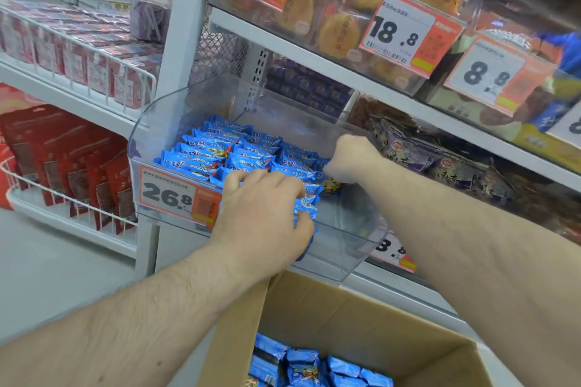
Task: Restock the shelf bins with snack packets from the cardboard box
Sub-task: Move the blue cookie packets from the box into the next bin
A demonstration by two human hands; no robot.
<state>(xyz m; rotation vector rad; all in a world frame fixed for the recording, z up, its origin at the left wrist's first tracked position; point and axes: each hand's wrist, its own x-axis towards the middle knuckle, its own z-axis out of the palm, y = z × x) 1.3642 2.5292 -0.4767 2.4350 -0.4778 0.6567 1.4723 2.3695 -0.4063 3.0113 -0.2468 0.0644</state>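
The cardboard box (361, 333) sits nearest, at the bottom centre of the frame, flaps open. Loose blue snack packets (314, 367) lie in its bottom, directly below both of my forearms.

Above the box, at frame centre, my left hand (264, 210) is at the front lip of the clear shelf bin (355, 229). Its fingers are curled round a small stack of blue packets (309, 201), gripping them over the rim beside the orange price tag (179, 195) reading 26.8.

Further in, my right hand (349, 157) reaches deep into the same bin along its right side. The fingers point down and away from the camera, among the packets; I cannot tell whether they grip anything or only press.

The bin holds rows of packets (220, 151) filling its left and rear portion. Their long axes run roughly from lower left to upper right of the frame. The front right corner of the bin floor is bare.

Key relation: the bare corner lies just right of and below my left hand, which is the nearer hand to it. In my judgement, the gripped stack needs a short move rightward and down, with its long axis parallel to the seated rows.

Beyond, at upper right, shelves carry cake packets (339, 31) and further price tags.
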